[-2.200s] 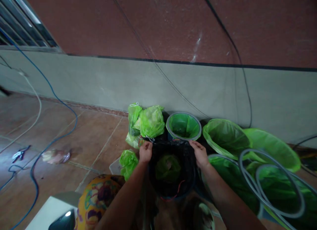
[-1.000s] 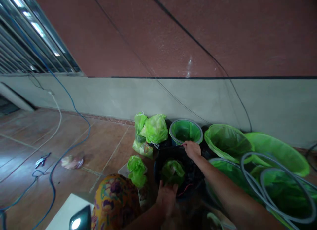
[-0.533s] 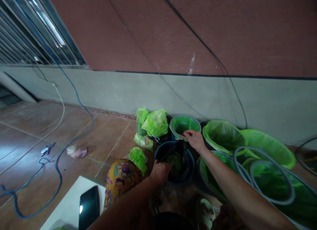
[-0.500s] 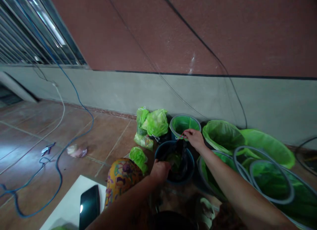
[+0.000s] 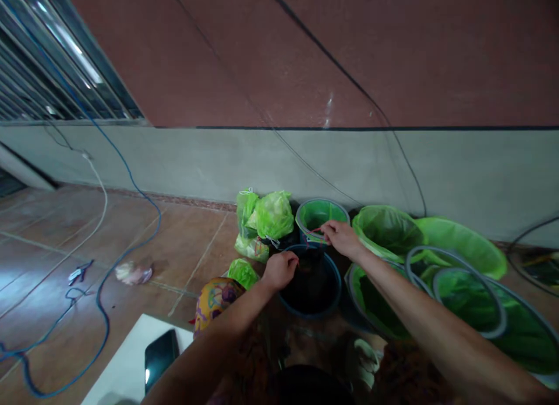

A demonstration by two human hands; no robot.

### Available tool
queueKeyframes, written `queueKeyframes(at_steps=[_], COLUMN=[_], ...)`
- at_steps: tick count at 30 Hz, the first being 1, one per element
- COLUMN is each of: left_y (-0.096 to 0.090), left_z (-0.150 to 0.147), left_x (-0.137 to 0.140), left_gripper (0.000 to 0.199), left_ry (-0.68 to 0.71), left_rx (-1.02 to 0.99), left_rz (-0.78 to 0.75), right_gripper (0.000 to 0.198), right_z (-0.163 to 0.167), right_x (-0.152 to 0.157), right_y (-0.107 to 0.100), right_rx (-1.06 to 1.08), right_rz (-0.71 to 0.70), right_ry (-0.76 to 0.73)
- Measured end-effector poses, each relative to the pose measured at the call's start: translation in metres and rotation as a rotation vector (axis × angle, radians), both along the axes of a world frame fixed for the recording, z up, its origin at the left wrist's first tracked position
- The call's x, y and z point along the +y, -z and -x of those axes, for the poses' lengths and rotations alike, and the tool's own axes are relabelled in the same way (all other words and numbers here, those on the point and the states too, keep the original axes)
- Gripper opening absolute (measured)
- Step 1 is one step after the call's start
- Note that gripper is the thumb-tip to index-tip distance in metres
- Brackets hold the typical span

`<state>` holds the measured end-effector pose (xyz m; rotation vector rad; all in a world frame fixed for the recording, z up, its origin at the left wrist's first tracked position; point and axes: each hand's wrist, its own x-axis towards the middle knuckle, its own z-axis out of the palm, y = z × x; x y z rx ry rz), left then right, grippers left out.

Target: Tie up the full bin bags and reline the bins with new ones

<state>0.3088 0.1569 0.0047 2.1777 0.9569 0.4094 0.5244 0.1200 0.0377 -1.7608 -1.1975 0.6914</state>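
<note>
Below my hands stands a dark blue bucket (image 5: 339, 286), its inside dark, with what looks like black plastic in it. My right hand (image 5: 343, 237) is closed in a pinch on a thin red string (image 5: 317, 228), just above the bucket's far right side. At the far left rim, my left hand (image 5: 282, 269) has its fingers pressed together; whatever is between them is too small to make out. Right behind the bucket is a bin lined with green plastic (image 5: 324, 205).
Tied green bags (image 5: 274, 216) sit left of the bins. More green-lined bins (image 5: 386, 230) and a loose grey ring (image 5: 502, 318) crowd the right. A phone (image 5: 161, 355) lies on a white surface (image 5: 124, 358). A blue cable (image 5: 102, 312) crosses the tiles.
My left hand has risen from the bucket's near left side to its far left rim. The green seen inside the bucket is now mostly dark. My right hand keeps the red string.
</note>
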Motion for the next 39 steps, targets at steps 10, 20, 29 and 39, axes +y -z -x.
queueKeyframes(at_steps=[10, 20, 29, 39], left_y=[-0.043, -0.01, 0.005, 0.046], left_z=[-0.027, -0.04, -0.061, -0.056], left_x=[0.034, 0.045, 0.038, 0.033], left_gripper=[0.018, 0.015, 0.019, 0.019], left_ry=[0.136, 0.126, 0.139, 0.078], left_rx=[-0.312, -0.351, -0.446, -0.256], left_rz=[0.35, 0.504, 0.598, 0.378], right_gripper=[0.033, 0.036, 0.008, 0.024], right_z=[0.019, 0.023, 0.046, 0.039], right_x=[-0.032, -0.007, -0.013, -0.008], right_y=[0.002, 0.035, 0.061, 0.051], right_rx=[-0.158, 0.386, 0.418, 0.648], right_rz=[-0.138, -0.146, 0.17, 0.227], right_ry=[-0.028, 0.161, -0.211, 0.009])
